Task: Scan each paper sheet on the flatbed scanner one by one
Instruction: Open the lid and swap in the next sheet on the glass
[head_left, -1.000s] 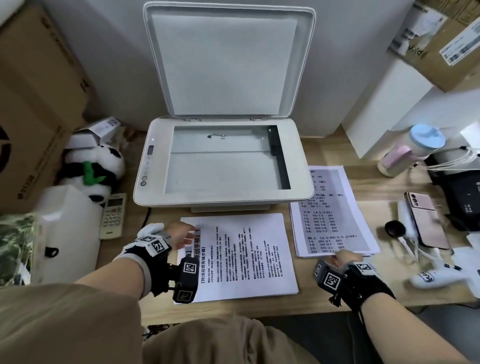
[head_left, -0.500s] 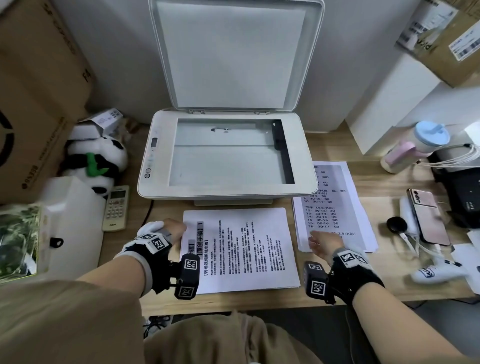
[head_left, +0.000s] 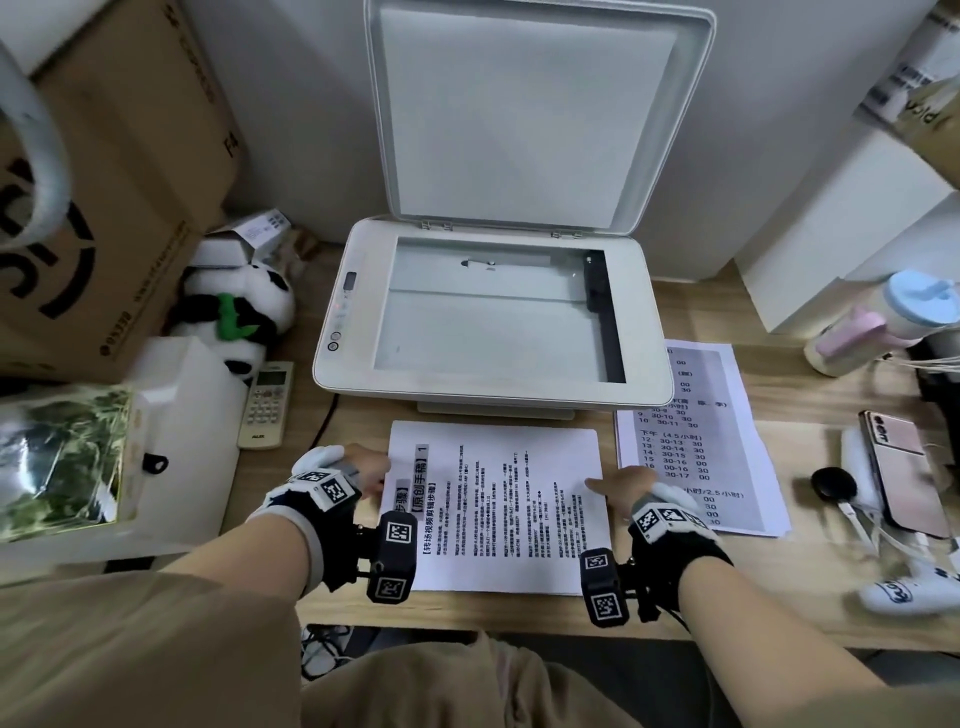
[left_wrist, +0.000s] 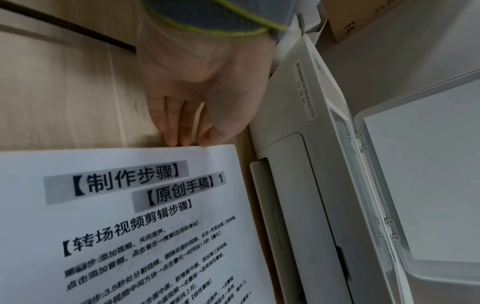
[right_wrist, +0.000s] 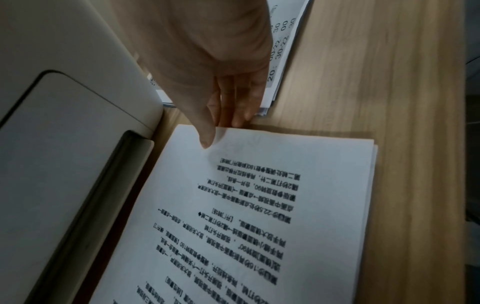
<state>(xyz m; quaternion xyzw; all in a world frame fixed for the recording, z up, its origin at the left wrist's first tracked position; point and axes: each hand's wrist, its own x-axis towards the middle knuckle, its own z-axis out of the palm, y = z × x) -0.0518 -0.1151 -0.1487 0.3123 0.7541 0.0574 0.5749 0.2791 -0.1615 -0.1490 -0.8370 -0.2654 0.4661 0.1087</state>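
A white flatbed scanner (head_left: 343, 332) stands at the back of the desk with its lid (head_left: 540, 114) raised and its glass (head_left: 493, 322) bare. In front of it lies a stack of printed sheets (head_left: 498, 509). My left hand (head_left: 371, 470) touches the stack's left edge; in the left wrist view its fingertips (left_wrist: 171, 142) end just behind the paper edge (left_wrist: 116, 162). My right hand (head_left: 597, 486) is at the right edge. There its thumb (right_wrist: 207, 137) lies on the top sheet (right_wrist: 259, 185), its fingers (right_wrist: 233, 119) sit at the edge, and the paper curls up slightly.
A second printed stack (head_left: 696, 441) lies right of the scanner. A phone (head_left: 898, 467), cables and a bottle (head_left: 883, 322) crowd the right side. A panda plush (head_left: 234, 312), a remote (head_left: 265, 405), a white box (head_left: 182, 395) and a cardboard box (head_left: 104, 182) fill the left.
My right hand has moved left from the second stack to the right edge of the front stack. My left hand has stayed at the left edge.
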